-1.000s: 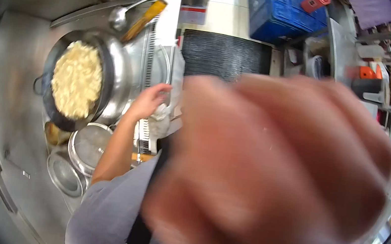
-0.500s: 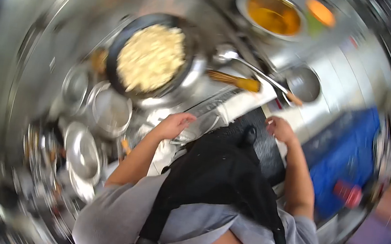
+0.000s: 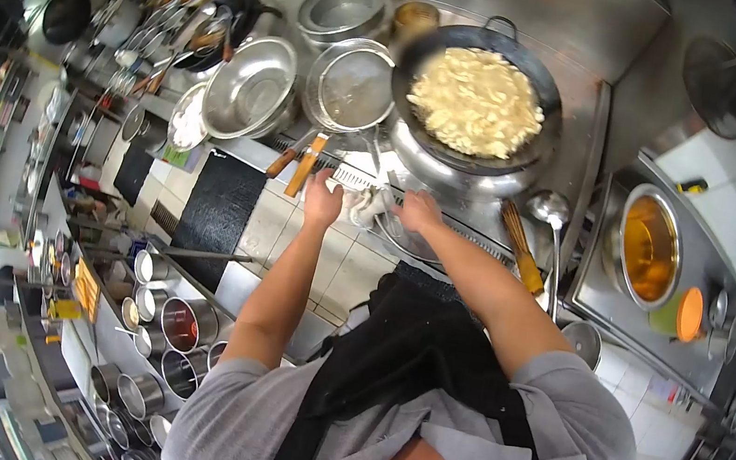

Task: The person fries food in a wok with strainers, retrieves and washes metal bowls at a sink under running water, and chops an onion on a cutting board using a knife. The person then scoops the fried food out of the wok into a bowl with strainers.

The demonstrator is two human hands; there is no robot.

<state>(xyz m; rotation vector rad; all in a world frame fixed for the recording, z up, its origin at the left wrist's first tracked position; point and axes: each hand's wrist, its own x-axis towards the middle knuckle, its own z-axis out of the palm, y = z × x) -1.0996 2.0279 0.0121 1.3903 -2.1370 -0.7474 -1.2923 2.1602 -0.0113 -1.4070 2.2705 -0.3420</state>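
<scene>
My left hand (image 3: pixel 323 201) reaches up to the stove's front edge, fingers apart and nothing seen in them, just beside a flat wooden handle (image 3: pixel 306 165). Between my hands a crumpled white cloth (image 3: pixel 365 207) hangs at the edge. Fingers spread, my right hand (image 3: pixel 419 211) is at the cloth's right side; whether its fingertips touch the cloth I cannot tell. Below that hand is the curved rim of a metal strainer or pan (image 3: pixel 404 240), partly hidden by the forearm. Beyond it a black wok (image 3: pixel 549 114) holds pale, sliced pieces of food (image 3: pixel 478 104).
Left of the wok stand a round sieve (image 3: pixel 350 86), a steel bowl (image 3: pixel 252 87) and a metal basin (image 3: pixel 343 8). At right lie a bamboo brush (image 3: pixel 521 247) and a ladle (image 3: pixel 550 206), near a pot of amber liquid (image 3: pixel 649 249). Several pots (image 3: pixel 181 324) stand at lower left.
My view has swung left, so the wok now appears further right. My hands have come closer together, with my right hand moved over to the white cloth at the stove edge.
</scene>
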